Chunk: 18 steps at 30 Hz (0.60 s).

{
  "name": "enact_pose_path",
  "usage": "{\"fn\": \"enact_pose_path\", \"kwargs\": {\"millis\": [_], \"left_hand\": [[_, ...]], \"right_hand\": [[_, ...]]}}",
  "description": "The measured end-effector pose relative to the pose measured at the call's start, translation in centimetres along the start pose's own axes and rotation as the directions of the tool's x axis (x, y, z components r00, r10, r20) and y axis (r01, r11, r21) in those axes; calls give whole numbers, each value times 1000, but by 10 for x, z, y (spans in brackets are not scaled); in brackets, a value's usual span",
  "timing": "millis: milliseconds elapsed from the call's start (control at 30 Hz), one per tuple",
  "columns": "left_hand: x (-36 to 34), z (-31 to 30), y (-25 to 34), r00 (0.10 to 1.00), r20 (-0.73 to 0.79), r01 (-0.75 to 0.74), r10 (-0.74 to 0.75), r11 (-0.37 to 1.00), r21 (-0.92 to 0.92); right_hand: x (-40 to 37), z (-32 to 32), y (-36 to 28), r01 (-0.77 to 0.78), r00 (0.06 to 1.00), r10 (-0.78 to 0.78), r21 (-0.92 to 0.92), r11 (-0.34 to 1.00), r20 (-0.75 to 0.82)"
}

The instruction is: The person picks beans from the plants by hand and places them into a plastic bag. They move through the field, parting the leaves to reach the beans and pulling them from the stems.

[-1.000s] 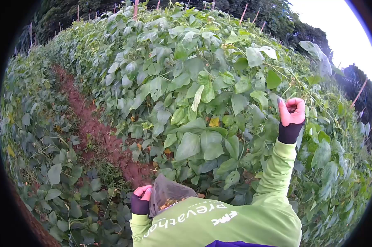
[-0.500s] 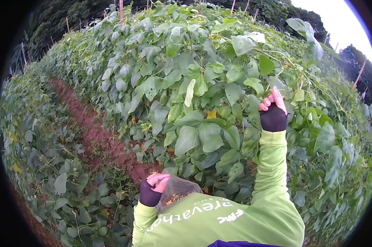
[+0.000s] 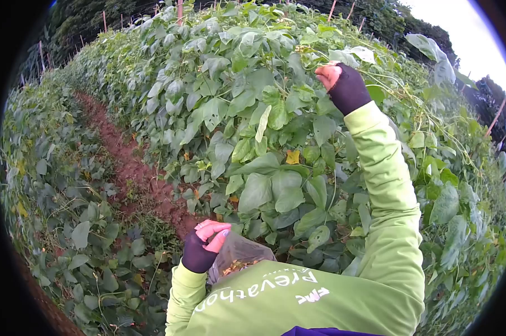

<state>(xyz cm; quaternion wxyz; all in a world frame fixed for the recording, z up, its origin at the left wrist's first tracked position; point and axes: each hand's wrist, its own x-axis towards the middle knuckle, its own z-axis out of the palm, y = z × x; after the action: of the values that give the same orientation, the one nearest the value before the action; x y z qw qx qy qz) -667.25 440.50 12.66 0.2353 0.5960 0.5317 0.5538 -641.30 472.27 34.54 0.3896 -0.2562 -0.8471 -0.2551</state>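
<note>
My right hand (image 3: 338,81), in a dark fingerless glove, reaches up to the leafy plants (image 3: 286,185) near the top of the row. Its fingers are curled together against the foliage, and whatever they may hold is hidden. Low in front of my chest, my left hand (image 3: 206,243) has its thumb and fingers bent at the rim of a translucent bag (image 3: 247,246). Small yellowish-brown pieces (image 3: 239,266) lie inside the bag. A few yellowed leaves (image 3: 293,157) show among the green ones.
A reddish dirt path (image 3: 121,154) runs between the plant rows on the left. More low plants (image 3: 79,241) grow beyond it. Thin stakes (image 3: 495,116) stand among the vines, and dark trees rise behind them.
My right hand has moved up and to the left, and its fingers have curled in. My left hand has shifted slightly left and stays beside the bag.
</note>
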Motion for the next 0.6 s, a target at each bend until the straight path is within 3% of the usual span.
{"fn": "enact_pose_path", "kwargs": {"millis": [33,67,167,233,333,433,533,600], "left_hand": [[4,2,8,997,38,-70,69,997,14],[6,4,10,994,54,-93,93,996,-6],[3,6,6,983,82,-166,163,986,23],[-4,4,-1,986,79,-147,146,989,18],[-14,7,-14,997,50,-60,60,998,-6],[-19,8,-19,999,21,-35,35,999,-18],[-21,8,-19,998,-6,-57,57,998,-23],[-23,5,-17,1000,-16,-16,16,1000,-22]], "right_hand": [[8,18,18,2,988,20,-137,991,156],[16,28,25,-100,961,136,-156,983,243],[50,45,66,-174,970,214,-290,941,112],[71,37,80,-297,938,329,-239,925,110],[80,66,128,-289,920,363,-366,884,149],[83,76,121,-296,885,423,-467,833,193],[87,65,82,-503,752,619,-409,761,226],[88,58,68,-435,747,599,-468,769,290]]}}
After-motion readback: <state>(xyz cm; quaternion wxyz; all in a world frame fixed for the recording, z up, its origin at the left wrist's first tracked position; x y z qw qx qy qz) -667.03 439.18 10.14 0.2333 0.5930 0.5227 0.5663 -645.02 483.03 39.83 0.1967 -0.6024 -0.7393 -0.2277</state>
